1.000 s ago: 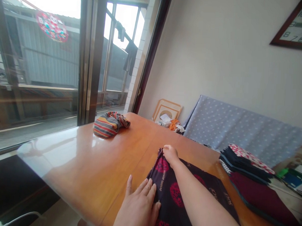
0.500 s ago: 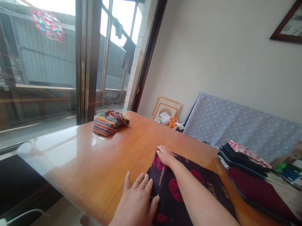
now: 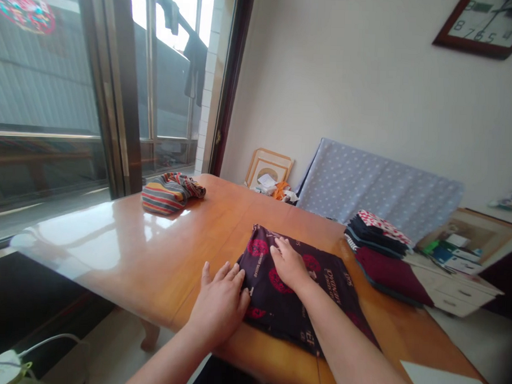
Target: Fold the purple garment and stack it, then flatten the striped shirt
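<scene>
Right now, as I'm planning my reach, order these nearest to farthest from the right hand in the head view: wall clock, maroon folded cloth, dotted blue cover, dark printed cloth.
1. Dark printed cloth: under the right hand.
2. Maroon folded cloth: to its right.
3. Dotted blue cover: beyond the table.
4. Wall clock: high, upper right.

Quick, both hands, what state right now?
Left hand: open, fingers spread, at the left edge of the dark cloth.
Right hand: open, palm down on top of the cloth, not gripping it.
</scene>
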The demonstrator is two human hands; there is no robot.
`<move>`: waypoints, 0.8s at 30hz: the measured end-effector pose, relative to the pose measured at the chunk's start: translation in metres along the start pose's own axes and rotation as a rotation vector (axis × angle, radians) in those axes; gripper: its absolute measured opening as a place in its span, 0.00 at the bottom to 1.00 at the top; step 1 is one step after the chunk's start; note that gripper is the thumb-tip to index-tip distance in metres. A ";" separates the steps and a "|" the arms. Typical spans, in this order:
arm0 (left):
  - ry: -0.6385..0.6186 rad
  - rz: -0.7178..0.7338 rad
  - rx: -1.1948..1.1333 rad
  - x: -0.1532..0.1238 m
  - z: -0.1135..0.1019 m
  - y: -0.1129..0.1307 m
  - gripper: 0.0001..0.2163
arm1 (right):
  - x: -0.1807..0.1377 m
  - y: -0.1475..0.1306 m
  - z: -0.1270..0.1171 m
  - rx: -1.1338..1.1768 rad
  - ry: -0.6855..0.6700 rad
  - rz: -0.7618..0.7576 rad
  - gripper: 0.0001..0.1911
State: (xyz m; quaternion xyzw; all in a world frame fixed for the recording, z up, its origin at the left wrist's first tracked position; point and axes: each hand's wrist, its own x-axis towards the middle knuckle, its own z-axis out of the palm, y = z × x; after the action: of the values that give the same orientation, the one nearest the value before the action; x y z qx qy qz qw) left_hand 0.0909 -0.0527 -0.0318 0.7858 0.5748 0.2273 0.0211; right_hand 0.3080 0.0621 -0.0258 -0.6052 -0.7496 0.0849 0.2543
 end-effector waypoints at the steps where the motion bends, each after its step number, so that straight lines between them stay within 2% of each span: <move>1: -0.003 0.002 0.005 0.000 0.000 0.000 0.20 | -0.011 0.001 0.001 -0.030 -0.050 -0.007 0.30; 3: -0.013 0.003 0.007 0.000 0.000 0.001 0.20 | -0.027 0.002 0.001 -0.042 -0.132 -0.006 0.30; 4: -0.021 0.005 0.003 0.000 -0.001 0.001 0.20 | -0.033 0.002 -0.002 -0.027 -0.131 0.003 0.30; 9: -0.061 -0.011 -0.016 0.001 -0.003 0.003 0.20 | -0.057 -0.016 -0.039 0.137 0.127 -0.037 0.22; 12: -0.067 -0.021 -0.008 0.002 -0.004 0.004 0.20 | -0.088 -0.033 -0.056 0.170 0.175 -0.102 0.17; 15: -0.062 -0.019 0.015 0.002 -0.004 0.004 0.20 | -0.127 -0.044 -0.055 0.120 0.108 -0.127 0.15; 17: -0.060 -0.017 0.025 0.002 -0.003 0.004 0.20 | -0.150 -0.046 -0.049 0.064 0.027 -0.149 0.11; 19: -0.061 -0.015 0.026 0.002 -0.003 0.004 0.20 | -0.166 -0.047 -0.045 0.032 0.001 -0.164 0.08; 24: -0.071 0.002 0.047 0.003 -0.001 0.002 0.21 | -0.183 -0.044 -0.050 0.023 0.132 -0.098 0.09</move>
State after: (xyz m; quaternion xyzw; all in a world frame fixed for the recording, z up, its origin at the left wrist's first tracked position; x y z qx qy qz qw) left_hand 0.0930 -0.0505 -0.0290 0.7943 0.5779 0.1859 0.0227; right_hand 0.3194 -0.1321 -0.0143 -0.5692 -0.7588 0.0410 0.3140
